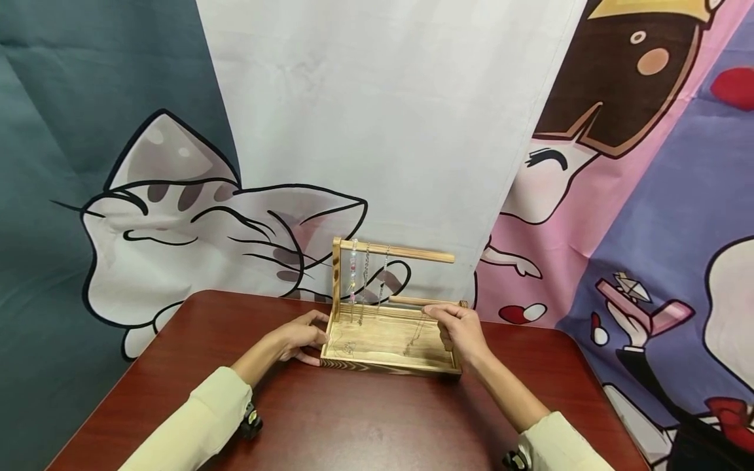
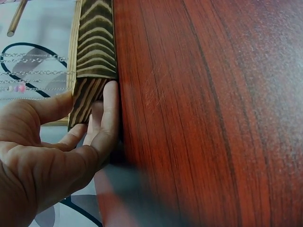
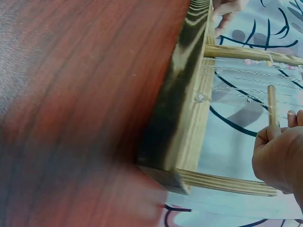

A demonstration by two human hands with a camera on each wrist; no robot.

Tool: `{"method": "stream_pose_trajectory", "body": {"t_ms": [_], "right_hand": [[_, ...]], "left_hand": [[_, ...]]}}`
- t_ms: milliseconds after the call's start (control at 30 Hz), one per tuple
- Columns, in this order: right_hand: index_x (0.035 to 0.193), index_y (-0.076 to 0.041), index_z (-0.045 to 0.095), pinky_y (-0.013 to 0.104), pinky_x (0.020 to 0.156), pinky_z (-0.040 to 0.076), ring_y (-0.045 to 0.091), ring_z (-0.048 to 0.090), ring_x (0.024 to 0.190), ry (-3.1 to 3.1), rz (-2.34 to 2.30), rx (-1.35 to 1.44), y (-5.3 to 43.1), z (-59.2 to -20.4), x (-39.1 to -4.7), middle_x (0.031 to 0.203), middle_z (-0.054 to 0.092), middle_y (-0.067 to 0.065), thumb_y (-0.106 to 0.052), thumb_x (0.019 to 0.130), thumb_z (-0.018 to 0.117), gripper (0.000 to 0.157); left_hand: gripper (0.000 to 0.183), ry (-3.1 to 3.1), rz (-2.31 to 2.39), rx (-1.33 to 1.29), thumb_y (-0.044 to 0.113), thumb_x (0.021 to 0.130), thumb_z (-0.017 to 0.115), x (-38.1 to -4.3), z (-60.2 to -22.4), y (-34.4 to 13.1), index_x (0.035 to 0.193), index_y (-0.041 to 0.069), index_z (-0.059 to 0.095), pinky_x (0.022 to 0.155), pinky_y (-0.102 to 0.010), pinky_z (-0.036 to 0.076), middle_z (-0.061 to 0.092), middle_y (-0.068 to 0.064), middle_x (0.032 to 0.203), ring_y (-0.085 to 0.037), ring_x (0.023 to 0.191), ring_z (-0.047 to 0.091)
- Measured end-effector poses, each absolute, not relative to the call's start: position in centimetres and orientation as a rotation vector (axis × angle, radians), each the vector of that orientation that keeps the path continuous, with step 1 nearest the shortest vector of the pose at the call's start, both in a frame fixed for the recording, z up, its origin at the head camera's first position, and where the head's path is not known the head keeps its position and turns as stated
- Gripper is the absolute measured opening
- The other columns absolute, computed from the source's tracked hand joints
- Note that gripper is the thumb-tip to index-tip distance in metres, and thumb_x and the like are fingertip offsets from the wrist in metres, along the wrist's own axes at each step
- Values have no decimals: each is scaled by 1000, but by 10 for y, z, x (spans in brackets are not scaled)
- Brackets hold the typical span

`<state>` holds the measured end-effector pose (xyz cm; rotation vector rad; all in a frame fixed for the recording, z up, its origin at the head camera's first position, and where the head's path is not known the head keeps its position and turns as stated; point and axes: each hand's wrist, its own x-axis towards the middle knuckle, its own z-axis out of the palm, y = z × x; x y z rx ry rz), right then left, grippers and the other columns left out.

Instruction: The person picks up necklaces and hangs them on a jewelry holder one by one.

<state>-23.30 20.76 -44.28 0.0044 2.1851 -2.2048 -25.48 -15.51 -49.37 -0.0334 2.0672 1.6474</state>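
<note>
A wooden jewelry stand (image 1: 383, 369) with a shallow tray base stands on the table. My left hand (image 1: 303, 337) grips the tray's left end; in the left wrist view, the thumb lies on the rim and fingers rest against the outer side. My right hand (image 1: 462, 330) pinches a thin chain necklace (image 1: 415, 335) near the lower bar (image 1: 406, 300); the chain droops into the tray. In the right wrist view, the pinching fingertips are partly hidden behind the hand. From the upper bar (image 1: 412, 252) hang a colorful beaded strand (image 1: 353, 275) and silvery chains (image 1: 365, 275).
Another fine chain (image 1: 349, 348) lies in the tray's front left. The dark red table (image 1: 377, 418) extends toward me. Close behind the stand hangs a printed cloth (image 1: 377, 131) with cartoon figures. The lower bar has its free end pointing left.
</note>
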Motion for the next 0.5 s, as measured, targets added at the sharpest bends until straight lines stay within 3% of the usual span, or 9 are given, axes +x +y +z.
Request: {"method": "stream_pose_trajectory", "body": {"t_ms": [200, 500], "right_hand": [[101, -11, 88, 20, 44, 31, 5, 33, 51, 2209, -2230, -13, 210, -424, -233, 57, 43, -9, -15, 104, 79, 11], [92, -23, 89, 21, 50, 29, 5, 35, 53, 2220, -2283, -115, 214, -401, -237, 55, 44, -9, -14, 106, 77, 20]], "left_hand": [[62, 2061, 1653, -25, -2, 100, 62, -255, -494, -156, 158, 4, 39, 76, -45, 73, 68, -25, 131, -32, 112, 72], [62, 2062, 1651, -29, -2, 101, 63, -255, -496, -157, 158, 5, 39, 76, -45, 73, 69, -24, 129, -32, 111, 72]]}}
